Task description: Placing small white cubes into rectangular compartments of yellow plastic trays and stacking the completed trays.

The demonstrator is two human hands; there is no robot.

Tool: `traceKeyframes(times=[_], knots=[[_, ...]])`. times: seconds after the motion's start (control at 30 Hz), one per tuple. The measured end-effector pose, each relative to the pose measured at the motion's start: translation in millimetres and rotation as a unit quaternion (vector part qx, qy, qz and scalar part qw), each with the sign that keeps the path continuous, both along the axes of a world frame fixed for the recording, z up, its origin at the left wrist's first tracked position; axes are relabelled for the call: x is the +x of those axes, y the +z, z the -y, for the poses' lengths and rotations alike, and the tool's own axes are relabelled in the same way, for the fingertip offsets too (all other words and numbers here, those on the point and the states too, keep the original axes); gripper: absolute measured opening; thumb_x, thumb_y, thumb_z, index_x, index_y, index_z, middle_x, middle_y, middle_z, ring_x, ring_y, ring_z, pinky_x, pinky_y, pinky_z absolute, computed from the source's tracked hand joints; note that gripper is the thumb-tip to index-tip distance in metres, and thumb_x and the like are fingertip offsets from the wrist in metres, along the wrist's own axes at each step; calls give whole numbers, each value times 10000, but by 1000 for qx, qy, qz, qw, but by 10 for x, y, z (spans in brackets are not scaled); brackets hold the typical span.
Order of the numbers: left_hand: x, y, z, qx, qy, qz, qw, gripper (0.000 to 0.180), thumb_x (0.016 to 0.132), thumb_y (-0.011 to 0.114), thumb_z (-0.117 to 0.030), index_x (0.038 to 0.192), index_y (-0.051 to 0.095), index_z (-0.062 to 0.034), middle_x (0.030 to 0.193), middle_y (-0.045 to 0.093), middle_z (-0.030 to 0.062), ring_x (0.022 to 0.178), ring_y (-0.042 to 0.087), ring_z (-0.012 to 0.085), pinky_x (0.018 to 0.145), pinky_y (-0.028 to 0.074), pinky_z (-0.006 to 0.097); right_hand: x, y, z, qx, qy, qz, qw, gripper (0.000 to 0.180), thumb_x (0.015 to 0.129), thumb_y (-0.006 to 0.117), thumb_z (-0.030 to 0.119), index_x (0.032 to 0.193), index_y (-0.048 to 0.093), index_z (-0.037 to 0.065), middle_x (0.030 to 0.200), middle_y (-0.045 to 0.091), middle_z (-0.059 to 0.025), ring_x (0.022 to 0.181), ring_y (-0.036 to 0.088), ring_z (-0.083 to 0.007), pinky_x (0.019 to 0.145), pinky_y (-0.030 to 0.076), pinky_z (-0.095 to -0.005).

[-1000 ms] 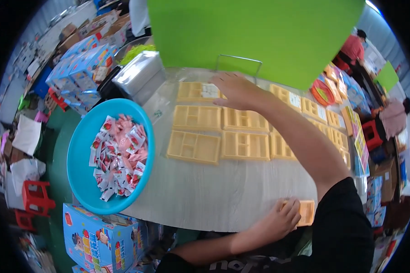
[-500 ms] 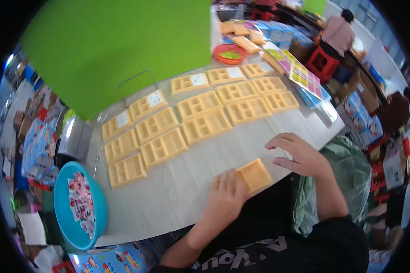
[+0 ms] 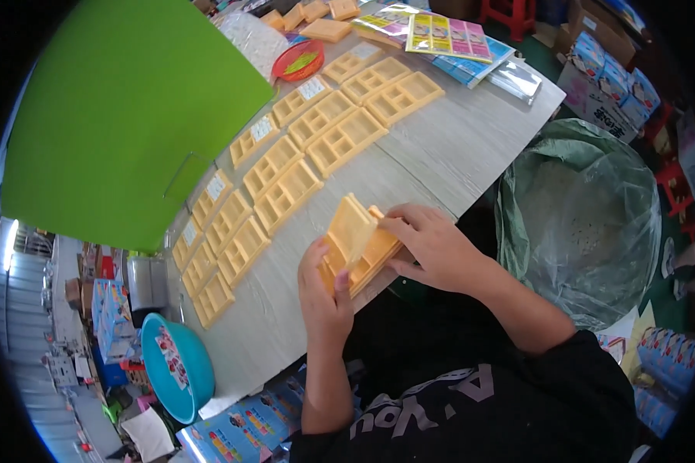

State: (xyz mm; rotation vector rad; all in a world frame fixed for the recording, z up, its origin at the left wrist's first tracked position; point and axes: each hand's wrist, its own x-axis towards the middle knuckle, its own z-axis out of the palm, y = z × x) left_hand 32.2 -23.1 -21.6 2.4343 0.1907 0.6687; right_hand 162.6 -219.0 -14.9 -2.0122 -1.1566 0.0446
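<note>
At the near edge of the pale wood-grain table (image 3: 440, 154), both hands grip a small stack of yellow-orange moulded plastic trays (image 3: 359, 245). The left hand (image 3: 323, 297) clasps the stack's near-left side from below. The right hand (image 3: 432, 247) pinches its right end, and the topmost tray tilts up off the rest. The stack seems to overhang the table edge slightly, though the hands hide the contact.

Bare tabletop lies between the stack and the rows of matching compartmented yellow trays (image 3: 301, 177) running diagonally beyond. To the right, clear of the table, stands a bin lined with a green translucent plastic bag (image 3: 587, 208). A turquoise round plastic basin (image 3: 174, 370) sits low at the near left.

Half a second ago the hands lay flat on a single tray on the table; now the stack is raised and fanning open.
</note>
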Motion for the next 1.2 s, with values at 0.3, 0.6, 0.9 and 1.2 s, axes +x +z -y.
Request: traceKeyframes(times=[0.3, 0.6, 0.9, 1.2], knots=[[-1082, 151, -808, 27, 185, 5, 982, 421, 1059, 541, -366, 1287, 544, -12, 1400, 568, 244, 1288, 543, 423, 1113, 397, 471, -19, -106, 24, 18, 32, 49, 998, 196, 808, 774, 114, 977, 694, 56, 1183, 613, -128, 1048, 610, -329, 918, 487, -448], [-1944, 110, -1275, 204, 291, -199, 913, 368, 958, 610, -178, 1296, 564, -39, 1498, 505, 209, 1387, 443, 430, 1179, 293, 531, -14, -22, -42, 7, 35, 45, 998, 103, 797, 753, 19, 883, 695, 10, 1016, 586, -109, 925, 602, -287, 805, 505, -394], [-1299, 46, -496, 90, 208, -83, 971, 481, 937, 663, -247, 1333, 550, 3, 1378, 555, 241, 1331, 470, 444, 1130, 351, 524, -112, -60, -56, 55, 30, -30, 998, 66, 853, 682, -40, 913, 657, -25, 972, 553, -121, 857, 584, -268, 728, 491, -351], [-602, 8, -26, 42, 138, -96, 985, 836, 903, 723, -440, 1495, 359, 24, 1422, 512, 231, 1334, 468, 407, 1137, 324, 507, -287, -87, -213, 56, 50, -97, 992, 38, 960, 628, 1, 973, 623, -35, 1045, 509, -113, 852, 564, -196, 717, 514, -273]])
